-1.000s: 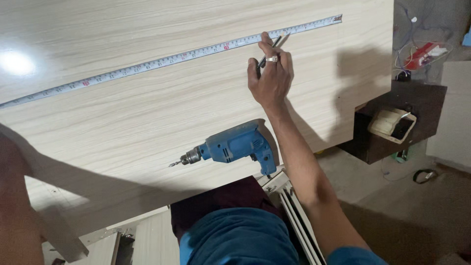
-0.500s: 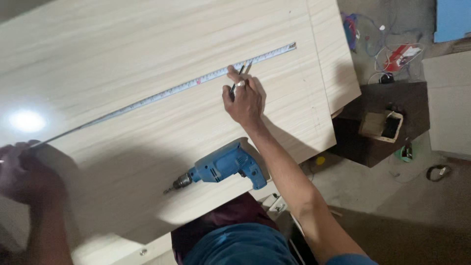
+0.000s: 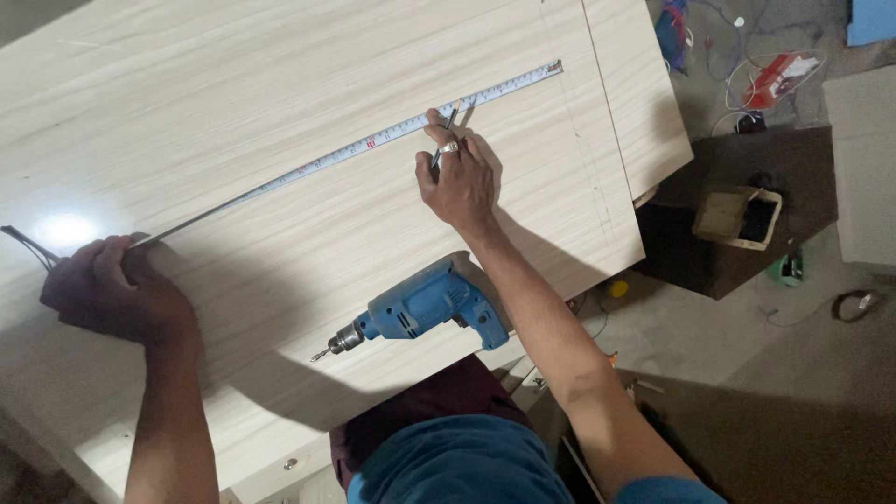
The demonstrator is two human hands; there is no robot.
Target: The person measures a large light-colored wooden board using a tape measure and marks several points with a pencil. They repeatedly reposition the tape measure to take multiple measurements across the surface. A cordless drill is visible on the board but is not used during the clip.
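Big pale wood-grain board (image 3: 280,121) fills most of the view, with a tape measure (image 3: 373,147) stretched diagonally across it, its end hook near the board's upper right, its other end running under the left hand (image 3: 117,294), which is closed down over the tape's case at the board's left edge. Blue electric drill (image 3: 425,308) lies on its side on the board near the front edge, bit pointing left, untouched, just below the right forearm. Right hand (image 3: 457,182) pinches a pencil (image 3: 442,142) in closed fingers, tip at the tape's edge right of its middle
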